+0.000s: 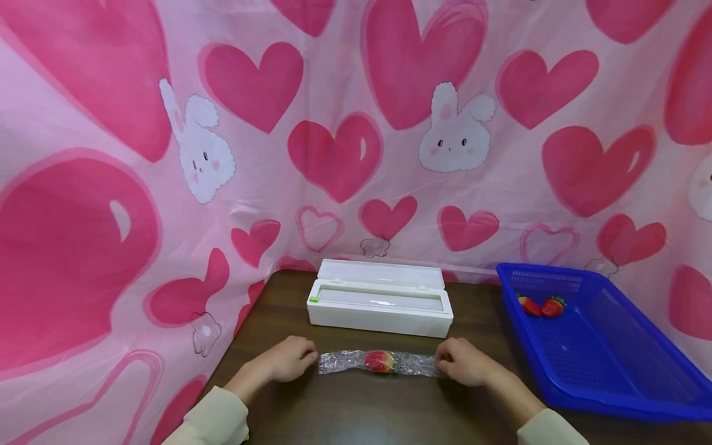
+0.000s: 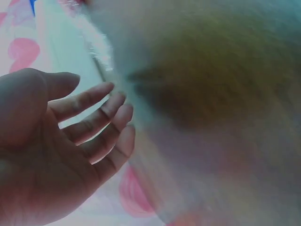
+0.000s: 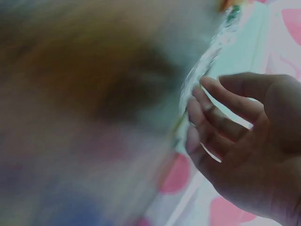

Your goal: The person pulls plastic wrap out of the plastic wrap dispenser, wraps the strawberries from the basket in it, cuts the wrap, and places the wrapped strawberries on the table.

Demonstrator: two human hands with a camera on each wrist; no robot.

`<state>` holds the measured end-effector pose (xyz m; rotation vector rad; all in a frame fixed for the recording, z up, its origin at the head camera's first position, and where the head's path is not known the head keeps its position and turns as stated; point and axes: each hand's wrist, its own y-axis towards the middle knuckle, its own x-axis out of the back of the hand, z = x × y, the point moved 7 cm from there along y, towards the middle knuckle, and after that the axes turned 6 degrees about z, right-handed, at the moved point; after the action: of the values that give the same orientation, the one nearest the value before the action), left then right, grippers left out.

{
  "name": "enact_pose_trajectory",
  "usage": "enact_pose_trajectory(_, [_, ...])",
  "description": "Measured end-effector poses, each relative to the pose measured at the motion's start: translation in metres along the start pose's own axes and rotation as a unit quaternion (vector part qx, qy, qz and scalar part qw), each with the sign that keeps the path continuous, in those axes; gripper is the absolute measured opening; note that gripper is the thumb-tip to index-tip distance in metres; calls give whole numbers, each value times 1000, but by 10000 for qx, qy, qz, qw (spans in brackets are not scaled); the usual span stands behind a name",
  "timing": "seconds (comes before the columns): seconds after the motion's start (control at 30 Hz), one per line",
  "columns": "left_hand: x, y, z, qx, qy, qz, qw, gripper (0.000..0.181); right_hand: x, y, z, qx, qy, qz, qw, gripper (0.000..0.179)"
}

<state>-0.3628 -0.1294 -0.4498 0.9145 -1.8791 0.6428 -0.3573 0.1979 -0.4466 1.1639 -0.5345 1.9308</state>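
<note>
A strawberry (image 1: 379, 361) lies on the table, wrapped in a strip of clear cling film (image 1: 340, 361) that stretches out flat to both sides. By the strip's left end is my left hand (image 1: 290, 358); in the left wrist view its fingers (image 2: 96, 120) are loosely bent, the thumb apart from them, and nothing is between them. At the other end my right hand (image 1: 463, 361) overlaps the film's tip. The right wrist view shows its fingers (image 3: 221, 120) relaxed, with the fingertips at the film's edge; whether they touch it I cannot tell.
Behind the strawberry stands a white cling film dispenser box (image 1: 381, 318), its lid raised and a green slider at the left. A blue plastic basket (image 1: 603, 352) on the right holds strawberries (image 1: 552, 307). Pink heart-printed cloth (image 1: 345, 80) hangs behind and at the sides of the dark table (image 1: 378, 414).
</note>
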Motion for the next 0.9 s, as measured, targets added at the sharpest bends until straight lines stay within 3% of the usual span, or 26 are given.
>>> enact_pose_trajectory(0.13, [5, 6, -14, -83, 75, -175, 9998, 6, 2, 17, 29, 267, -516, -231, 9980, 3])
enact_pose_trajectory(0.3, [3, 27, -41, -171, 86, 49, 9998, 17, -18, 48, 64, 475, -1452, -20, 9883, 43])
enact_pose_trajectory(0.4, [-3, 39, -52, -260, 191, 234, 9992, 29, -32, 62, 68, 318, -1690, 164, 9850, 52])
enact_pose_trajectory(0.43, [-12, 47, -44, -387, 287, 239, 9986, 35, -36, 65, 67, 280, -1736, 196, 9842, 50])
enact_pose_trajectory(0.63, [-24, 54, -48, 153, -253, 693, 9972, 66, -45, 65, 68, 219, -1718, 154, 9848, 35])
enact_pose_trajectory(0.67, [-18, 49, -59, 356, -370, 745, 9959, 68, -44, 63, 71, 250, -1720, 108, 9847, 34])
enact_pose_trajectory(0.8, [-16, 48, -63, 486, -275, 586, 9967, 75, -40, 56, 82, 500, -1868, -183, 9810, 34])
enact_pose_trajectory(0.9, [-16, 47, -64, 400, -327, 454, 9976, 73, -38, 49, 86, 614, -1960, -369, 9780, 35])
